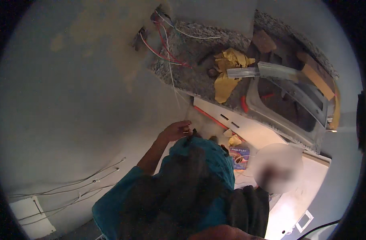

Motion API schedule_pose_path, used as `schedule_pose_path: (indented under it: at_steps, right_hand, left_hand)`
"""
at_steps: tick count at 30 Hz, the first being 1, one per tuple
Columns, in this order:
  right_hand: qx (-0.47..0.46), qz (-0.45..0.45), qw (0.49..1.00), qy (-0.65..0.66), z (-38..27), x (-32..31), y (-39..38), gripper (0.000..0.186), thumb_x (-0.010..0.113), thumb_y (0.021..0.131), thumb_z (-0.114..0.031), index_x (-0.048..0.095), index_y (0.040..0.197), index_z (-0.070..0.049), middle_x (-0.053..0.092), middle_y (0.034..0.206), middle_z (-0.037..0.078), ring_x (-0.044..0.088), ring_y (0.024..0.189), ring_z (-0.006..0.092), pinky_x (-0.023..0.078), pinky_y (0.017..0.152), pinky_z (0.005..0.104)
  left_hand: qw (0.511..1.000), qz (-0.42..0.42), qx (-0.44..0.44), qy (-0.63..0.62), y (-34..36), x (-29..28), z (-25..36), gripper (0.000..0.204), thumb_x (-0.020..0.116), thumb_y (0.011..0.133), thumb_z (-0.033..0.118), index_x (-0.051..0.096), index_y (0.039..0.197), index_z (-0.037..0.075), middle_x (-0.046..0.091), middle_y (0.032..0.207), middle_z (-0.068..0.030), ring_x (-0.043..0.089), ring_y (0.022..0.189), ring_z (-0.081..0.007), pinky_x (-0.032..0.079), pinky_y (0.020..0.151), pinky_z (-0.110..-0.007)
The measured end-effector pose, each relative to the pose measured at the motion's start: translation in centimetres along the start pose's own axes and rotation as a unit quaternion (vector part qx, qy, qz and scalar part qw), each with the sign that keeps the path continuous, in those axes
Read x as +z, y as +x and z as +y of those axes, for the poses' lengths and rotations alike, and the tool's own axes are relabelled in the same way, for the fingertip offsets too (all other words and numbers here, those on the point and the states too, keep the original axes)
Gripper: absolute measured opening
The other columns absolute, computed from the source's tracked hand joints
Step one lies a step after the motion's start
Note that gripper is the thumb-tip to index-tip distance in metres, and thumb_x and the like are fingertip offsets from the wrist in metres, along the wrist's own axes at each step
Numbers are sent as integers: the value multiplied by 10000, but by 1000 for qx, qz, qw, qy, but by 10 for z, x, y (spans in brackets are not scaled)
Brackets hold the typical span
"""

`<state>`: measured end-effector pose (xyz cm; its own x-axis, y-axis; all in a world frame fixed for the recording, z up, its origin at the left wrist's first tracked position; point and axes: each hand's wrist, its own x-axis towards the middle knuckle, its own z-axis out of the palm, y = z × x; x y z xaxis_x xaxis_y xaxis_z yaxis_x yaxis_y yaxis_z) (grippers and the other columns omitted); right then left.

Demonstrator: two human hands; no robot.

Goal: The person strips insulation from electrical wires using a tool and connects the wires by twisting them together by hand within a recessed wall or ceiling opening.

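My left hand [178, 131] is in front of my teal shirt [215, 160], its bare forearm bent up from the sleeve. The fingers are curled together. Something small and orange-brown shows between them, too small and dim to name. A little beyond that hand, loose white wires [173, 76] hang down from the wall. At the lower edge a blurred patch of bare skin shows, perhaps my right arm; the right hand itself cannot be made out.
A stone countertop [187, 82] holds a metal sink [253, 94], crumpled yellow paper [231, 60], a clear plastic-like strip [243, 72] and bricks [264, 41]. Below are a white panel [215, 108] and a purple box [239, 158]. A person in dark clothing [249, 210] is close at right. Cables [99, 176] protrude from the left wall.
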<state>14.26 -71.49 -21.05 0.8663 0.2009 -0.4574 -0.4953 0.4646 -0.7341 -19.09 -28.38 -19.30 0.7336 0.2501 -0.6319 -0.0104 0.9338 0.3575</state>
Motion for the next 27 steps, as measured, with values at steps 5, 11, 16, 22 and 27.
schedule_pose_path:
  at_steps: [5, 11, 16, 22, 27]
  right_hand:
    - [168, 44, 957, -234, 91, -104, 44, 160, 571, 951, -244, 477, 873, -141, 545, 769, 3, 526, 657, 129, 410, 542, 263]
    - [158, 61, 962, -214, 94, 7, -1, 143, 641, 892, -114, 525, 811, -99, 532, 709, -4, 519, 596, 104, 418, 562, 251]
    - [80, -74, 943, -315, 72, 98, -9, 114, 618, 873, -58, 527, 807, -79, 500, 670, -5, 506, 581, 89, 409, 530, 246]
    - [13, -193, 919, -343, 57, 208, -7, 134, 639, 887, -104, 514, 839, -101, 480, 697, -28, 466, 601, 65, 393, 539, 229]
    - [-34, -273, 859, -432, 68, 300, -3, 92, 631, 905, -112, 543, 894, -88, 516, 708, -25, 465, 616, 73, 394, 560, 229]
  left_hand:
    - [983, 93, 88, 129, 31, -14, 12, 174, 641, 901, 233, 595, 898, 65, 573, 750, -20, 609, 779, -185, 508, 806, -344]
    - [789, 267, 119, 540, 9, 15, 43, 167, 656, 860, 182, 647, 941, 37, 654, 847, -56, 628, 719, -170, 520, 696, -317]
    - [674, 313, 395, 540, -23, 95, 102, 154, 645, 880, 181, 654, 968, 54, 687, 849, -94, 645, 745, -179, 513, 701, -308]
    - [672, 313, 484, 465, -23, 180, 187, 179, 672, 881, 178, 632, 970, 27, 684, 888, -112, 651, 825, -188, 507, 711, -316]
    - [571, 335, 551, 509, 13, 164, 231, 242, 700, 842, 143, 594, 1022, 21, 636, 928, -128, 630, 862, -271, 496, 761, -383]
